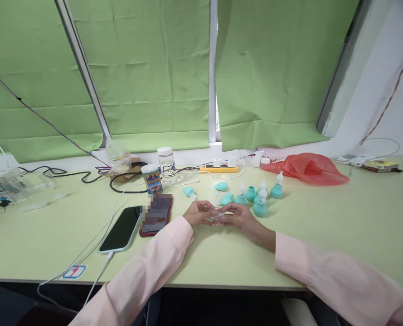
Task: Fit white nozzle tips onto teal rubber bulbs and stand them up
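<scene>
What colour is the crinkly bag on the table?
The crinkly plastic bag is see-through red, seen best in the head view.

Glossy thin red plastic bag (306,168); smooth matt teal rubbery-looking bulbs (276,191).

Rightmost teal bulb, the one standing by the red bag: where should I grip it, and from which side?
I'd take the rightmost teal bulb around its round lower body, coming from the front right. It stands upright with its slim clear tip pointing up; the other bulbs crowd its left and the red bag lies behind to the right.
</scene>
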Tool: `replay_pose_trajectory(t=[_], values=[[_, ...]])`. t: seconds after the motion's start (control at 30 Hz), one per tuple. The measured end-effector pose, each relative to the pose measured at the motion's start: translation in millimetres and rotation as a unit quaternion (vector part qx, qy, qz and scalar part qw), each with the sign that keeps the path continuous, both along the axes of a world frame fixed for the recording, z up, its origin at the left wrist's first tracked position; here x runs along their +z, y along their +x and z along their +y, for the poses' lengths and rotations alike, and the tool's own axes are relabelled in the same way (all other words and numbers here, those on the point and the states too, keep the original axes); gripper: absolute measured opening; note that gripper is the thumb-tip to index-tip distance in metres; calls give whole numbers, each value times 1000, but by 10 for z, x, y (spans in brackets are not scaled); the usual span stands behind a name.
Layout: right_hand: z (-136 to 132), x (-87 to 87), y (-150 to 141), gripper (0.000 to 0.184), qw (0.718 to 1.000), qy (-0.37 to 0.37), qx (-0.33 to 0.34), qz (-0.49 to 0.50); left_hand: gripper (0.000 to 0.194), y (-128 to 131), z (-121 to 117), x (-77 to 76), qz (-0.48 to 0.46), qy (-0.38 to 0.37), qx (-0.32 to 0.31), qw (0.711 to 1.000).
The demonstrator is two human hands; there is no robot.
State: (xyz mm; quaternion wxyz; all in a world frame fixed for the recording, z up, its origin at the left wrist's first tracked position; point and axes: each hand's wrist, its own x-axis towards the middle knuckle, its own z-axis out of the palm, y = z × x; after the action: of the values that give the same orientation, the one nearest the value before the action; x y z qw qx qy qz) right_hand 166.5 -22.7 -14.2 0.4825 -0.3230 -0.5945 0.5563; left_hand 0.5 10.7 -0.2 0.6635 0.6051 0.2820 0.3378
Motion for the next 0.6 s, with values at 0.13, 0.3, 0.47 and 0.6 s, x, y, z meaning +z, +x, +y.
replay_pose_trajectory(t=[0.13,0.3,0.47,0.6], values=[[-9,53,45,23,969,196,-93,-122,30,-10,4,36,-29,-2,47,998],[105,90,115,25,728,495,-187,-435,29,-41,39,55,-61,0,96,993],[245,26,45,38,529,461,-256,-665,30,-35,37,60,-74,-7,95,993],[267,29,-15,32,494,434,-252,-710,35,-28,15,76,-67,-34,62,995]])
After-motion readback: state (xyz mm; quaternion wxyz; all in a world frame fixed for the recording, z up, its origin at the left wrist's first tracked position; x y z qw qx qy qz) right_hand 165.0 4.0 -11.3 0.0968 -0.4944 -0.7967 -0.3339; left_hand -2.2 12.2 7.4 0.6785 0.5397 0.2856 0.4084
